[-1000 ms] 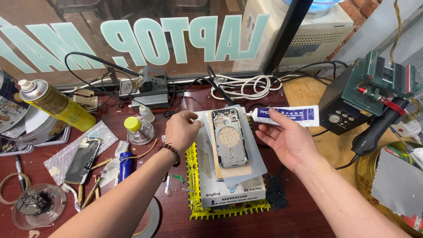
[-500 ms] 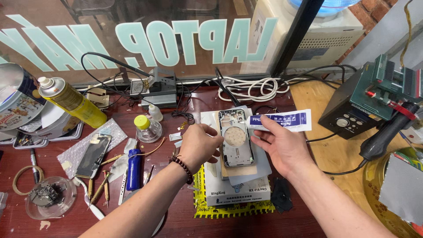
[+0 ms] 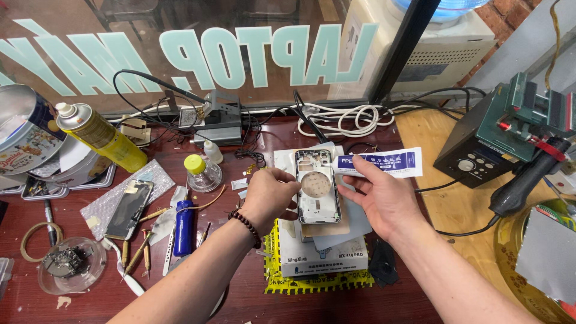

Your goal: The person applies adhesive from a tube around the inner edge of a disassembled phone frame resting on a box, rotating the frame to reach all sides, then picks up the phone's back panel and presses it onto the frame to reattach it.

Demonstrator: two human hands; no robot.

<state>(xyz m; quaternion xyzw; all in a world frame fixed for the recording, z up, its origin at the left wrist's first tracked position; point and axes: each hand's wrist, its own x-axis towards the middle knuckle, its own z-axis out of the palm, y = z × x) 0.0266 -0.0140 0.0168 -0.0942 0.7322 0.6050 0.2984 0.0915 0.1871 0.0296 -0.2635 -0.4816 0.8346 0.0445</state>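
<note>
My left hand (image 3: pixel 271 195) has slid from the worktop (image 3: pixel 420 300) onto the left edge of the phone frame (image 3: pixel 317 187), fingers curled against it, while my right hand (image 3: pixel 379 199) keeps the white-and-blue glue tube (image 3: pixel 379 163) pinched at the frame's top right corner. The clear dish (image 3: pixel 67 264) at far left holds small dark parts. The silvery frame lies flat on stacked boxes (image 3: pixel 324 259), gutted, with a round cutout.

Single head view; looks steeply down, close over the workbench (image 3: pixel 240 300).

Cluttered red-brown workbench (image 3: pixel 240 300), spray can (image 3: pixel 102 135)
</note>
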